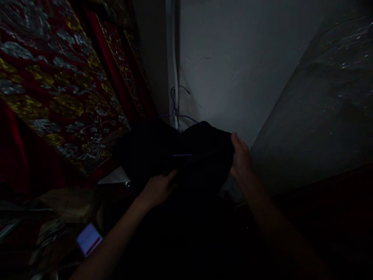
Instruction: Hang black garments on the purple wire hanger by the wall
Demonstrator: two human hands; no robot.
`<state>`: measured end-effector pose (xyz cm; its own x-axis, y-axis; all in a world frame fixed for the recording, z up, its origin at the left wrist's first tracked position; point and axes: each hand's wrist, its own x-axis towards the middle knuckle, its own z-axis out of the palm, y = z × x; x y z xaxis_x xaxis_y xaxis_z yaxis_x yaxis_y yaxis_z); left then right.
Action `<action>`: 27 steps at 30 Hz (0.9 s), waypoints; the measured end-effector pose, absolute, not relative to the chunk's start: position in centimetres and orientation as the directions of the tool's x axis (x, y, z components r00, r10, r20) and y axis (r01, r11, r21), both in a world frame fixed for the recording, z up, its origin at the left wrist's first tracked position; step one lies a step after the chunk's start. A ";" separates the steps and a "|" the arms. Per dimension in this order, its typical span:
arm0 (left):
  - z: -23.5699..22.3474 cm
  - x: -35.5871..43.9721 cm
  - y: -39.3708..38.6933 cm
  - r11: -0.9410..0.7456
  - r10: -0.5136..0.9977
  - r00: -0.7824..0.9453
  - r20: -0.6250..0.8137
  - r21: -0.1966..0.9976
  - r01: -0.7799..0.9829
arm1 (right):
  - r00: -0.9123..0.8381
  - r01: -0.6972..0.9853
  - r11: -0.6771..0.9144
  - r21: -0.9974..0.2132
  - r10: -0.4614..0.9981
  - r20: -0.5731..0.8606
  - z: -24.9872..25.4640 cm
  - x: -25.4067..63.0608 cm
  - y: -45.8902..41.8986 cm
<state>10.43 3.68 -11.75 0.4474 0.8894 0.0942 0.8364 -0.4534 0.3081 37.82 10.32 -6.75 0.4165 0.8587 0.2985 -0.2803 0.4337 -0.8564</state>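
Note:
A black garment (201, 167) hangs on a thin purple hanger (186, 116), whose hook stands beside a pale vertical strip. Low on the hanger, its purple bar shows through the garment's opening. My left hand (159, 189) is closed on the front of the cloth, just below that bar, with the fingertips partly lost in the dark. At the garment's right shoulder edge, my right hand (241, 156) grips the fabric with its thumb pointing up; its other fingers are mostly hidden. The picture is very dark, so the lower part of the garment cannot be made out.
Red cloth with gold and silver embroidery (72, 89) covers the left side. Behind the hanger stands a pale wall (233, 58), with a clear plastic-like sheet (326, 105) to its right. A phone-like lit screen (89, 239) glows at lower left among dim clutter.

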 end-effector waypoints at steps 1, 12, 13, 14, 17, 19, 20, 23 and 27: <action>-12.4 10.6 3.8 -0.425 0.900 0.435 0.032 0.291 0.857 | 0.408 -0.279 0.440 -0.854 0.859 0.310 -6.9 37.9 10.5; -20.0 13.5 1.7 -0.428 0.890 0.106 0.444 0.730 0.533 | 0.635 -0.121 0.469 -0.875 0.714 0.294 -14.9 33.7 5.7; -20.5 14.1 1.3 -0.433 0.881 0.042 0.471 0.767 0.474 | 0.501 -0.136 0.371 -0.919 0.825 0.259 -16.2 32.2 4.3; -21.0 14.6 0.9 -0.430 0.876 -0.021 0.482 0.800 0.418 | 0.360 -0.134 0.278 -0.951 0.908 0.215 -17.5 30.8 3.1; -22.4 15.8 -0.2 -0.392 0.875 -0.194 0.444 0.884 0.257 | 0.041 0.001 0.159 -0.987 0.986 0.159 -20.1 27.9 1.0; -23.2 16.3 -0.8 -0.360 0.881 -0.275 0.384 0.923 0.137 | 0.013 0.095 0.162 -0.982 0.986 0.164 -20.8 27.2 0.7; -23.5 16.4 -1.1 -0.346 0.884 -0.306 0.353 0.935 0.081 | 0.023 0.130 0.167 -0.977 0.985 0.171 -20.9 27.2 0.7; -23.7 16.4 -1.5 -0.309 0.898 -0.339 0.280 0.950 -0.033 | 0.018 0.206 0.180 -0.962 0.982 0.188 -20.8 27.4 0.8; -23.3 16.4 -1.6 -0.292 0.893 -0.377 0.244 0.954 -0.073 | -0.029 0.329 0.172 -0.929 0.985 0.172 -20.9 27.5 0.5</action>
